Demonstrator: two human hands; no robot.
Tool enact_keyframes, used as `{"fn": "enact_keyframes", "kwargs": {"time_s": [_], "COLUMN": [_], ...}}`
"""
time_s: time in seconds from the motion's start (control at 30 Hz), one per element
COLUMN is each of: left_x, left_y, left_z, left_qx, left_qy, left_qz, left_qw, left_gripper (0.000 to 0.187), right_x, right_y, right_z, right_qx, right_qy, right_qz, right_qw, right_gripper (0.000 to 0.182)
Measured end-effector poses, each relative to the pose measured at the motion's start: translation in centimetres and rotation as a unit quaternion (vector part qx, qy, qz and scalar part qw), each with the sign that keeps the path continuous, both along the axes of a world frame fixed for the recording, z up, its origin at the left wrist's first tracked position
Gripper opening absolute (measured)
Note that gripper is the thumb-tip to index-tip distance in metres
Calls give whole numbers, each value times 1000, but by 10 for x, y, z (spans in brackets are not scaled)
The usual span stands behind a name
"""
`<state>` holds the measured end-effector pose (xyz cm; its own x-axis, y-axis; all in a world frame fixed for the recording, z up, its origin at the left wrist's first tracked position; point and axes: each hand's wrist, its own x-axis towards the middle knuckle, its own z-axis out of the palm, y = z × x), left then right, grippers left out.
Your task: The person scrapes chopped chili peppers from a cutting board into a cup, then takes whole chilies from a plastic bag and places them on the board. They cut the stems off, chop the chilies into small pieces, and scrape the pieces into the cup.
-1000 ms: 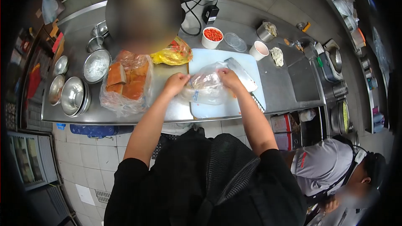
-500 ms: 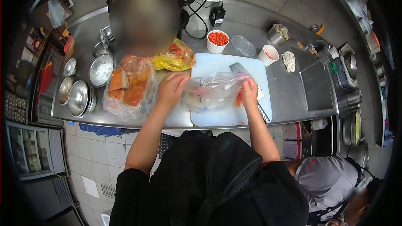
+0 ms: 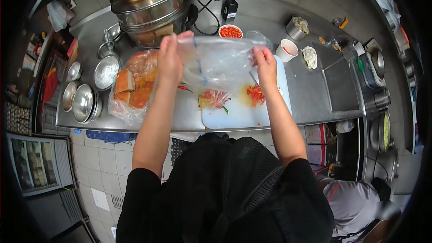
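A clear plastic bag [image 3: 220, 58] is stretched between my two hands above the cutting board. My left hand [image 3: 172, 58] pinches its left edge, and my right hand [image 3: 264, 63] grips the right edge. Below, the white cutting board [image 3: 243, 119] carries chopped red chillies [image 3: 255, 95] near my right forearm. Another small heap of red pieces, with clear plastic over it, lies on the board's left part. The bag covers much of the board's far side. Left of my left forearm, orange-brown blocks [image 3: 128, 85] sit in an open plastic bag on the steel counter.
Metal bowls [image 3: 84, 103] stand at the left, with a large lidded steel pot [image 3: 153, 13] behind. A tub of chopped chilli [image 3: 231, 31], a white cup [image 3: 287, 50] and a crumpled white cloth [image 3: 309, 57] are farther back. A sink [image 3: 344, 85] lies right; a co-worker [image 3: 353, 207] is lower right.
Both hands have lifted the bag up and away from me, spreading it wider. Red pieces on the board now show beneath it. The co-worker has shifted lower.
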<state>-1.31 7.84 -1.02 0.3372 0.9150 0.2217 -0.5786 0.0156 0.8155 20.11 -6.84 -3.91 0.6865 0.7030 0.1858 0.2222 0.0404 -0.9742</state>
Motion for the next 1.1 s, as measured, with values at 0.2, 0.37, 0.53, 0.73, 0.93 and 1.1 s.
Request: {"fn": "enact_keyframes", "kwargs": {"time_s": [0.2, 0.37, 0.53, 0.73, 0.93, 1.1], "left_x": [-49, -97, -67, -39, -35, -12], "left_y": [36, 3, -45, -40, -43, -38], "left_z": [47, 41, -48, -83, -20, -14], "left_qx": [86, 414, 286, 235, 267, 276], "left_qy": [89, 458, 703, 629, 505, 452], "left_qz": [207, 131, -101, -124, -115, -124], "left_qw": [970, 776, 644, 730, 813, 839], "left_gripper": [24, 41, 52, 40, 25, 23], "right_x": [-7, -26, -16, -25, -24, -41], "right_y": [16, 3, -16, -24, -30, -22], "right_z": [-20, -73, -71, -40, -51, -34], "right_qx": [-65, -181, -219, -166, -160, -67], "right_qy": [-179, -426, -149, -144, -102, -221], "right_qz": [126, 44, 179, 123, 56, 78], "right_qw": [973, 885, 947, 968, 980, 970], "right_gripper": [41, 39, 24, 18, 22, 35]}}
